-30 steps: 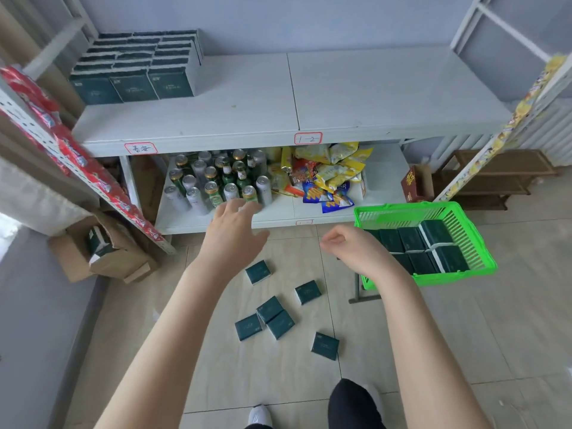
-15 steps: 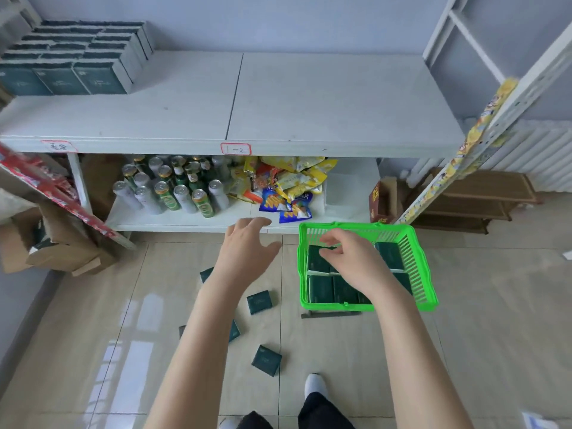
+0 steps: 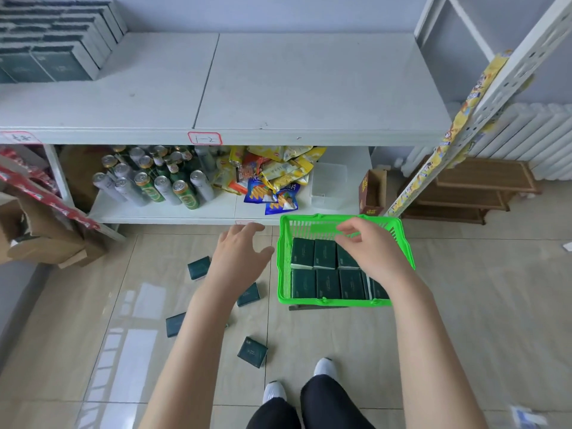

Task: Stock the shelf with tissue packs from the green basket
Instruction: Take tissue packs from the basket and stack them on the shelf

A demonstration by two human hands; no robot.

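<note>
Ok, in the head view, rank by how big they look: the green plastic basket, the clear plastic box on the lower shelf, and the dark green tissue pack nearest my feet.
1. Green plastic basket
2. Clear plastic box
3. Dark green tissue pack

The box sits farther away, so it may look smaller than it is.

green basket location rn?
In the head view the green basket is right of centre, in front of the lower shelf, with dark green tissue packs inside. The right hand is over it; the left hand is beside it.

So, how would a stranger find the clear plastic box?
Look under the white top shelf, on the lower shelf. Past the cans and snack bags, the clear box sits rightmost. Only it is see-through and colourless.
</note>
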